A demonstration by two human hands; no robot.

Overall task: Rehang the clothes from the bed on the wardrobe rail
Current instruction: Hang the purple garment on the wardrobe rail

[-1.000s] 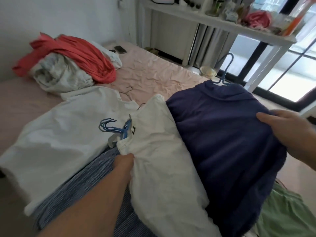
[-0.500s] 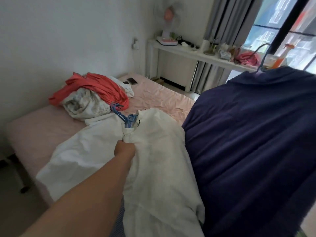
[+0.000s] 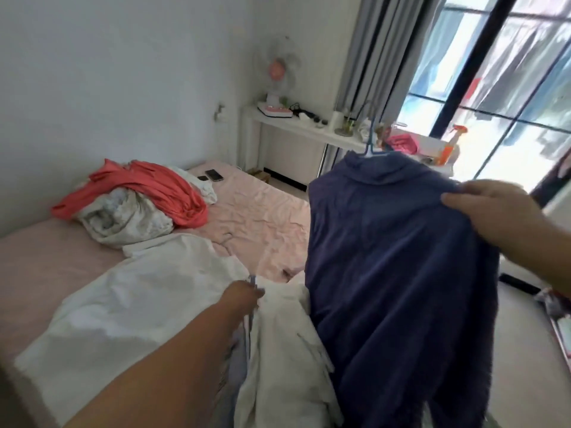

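head cam | looks forward and down | close over bed (image 3: 262, 208) | window (image 3: 506, 88) ahead right

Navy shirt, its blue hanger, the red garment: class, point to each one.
navy shirt (image 3: 395, 257), head view, middle of the cloth.
blue hanger (image 3: 370, 143), head view, its hook.
red garment (image 3: 160, 188), head view, folded middle.

- My left hand (image 3: 244, 296) is low in the middle, at the neck of a shirt (image 3: 287, 344) hanging before me.
- Left of that hand, another shirt (image 3: 123, 301) lies on the bed (image 3: 262, 211).
- Right of both, a top (image 3: 392, 261) hangs on a hanger (image 3: 372, 143), my right hand (image 3: 494, 211) at its right shoulder.
- Behind the shirt on the bed, a heap of clothes (image 3: 139, 202) sits on the bed by the wall.
- Two phones (image 3: 211, 175) lie behind the heap.
- A shelf (image 3: 309, 128) stands beyond the bed's far end, a fan (image 3: 278, 78) on its left end.
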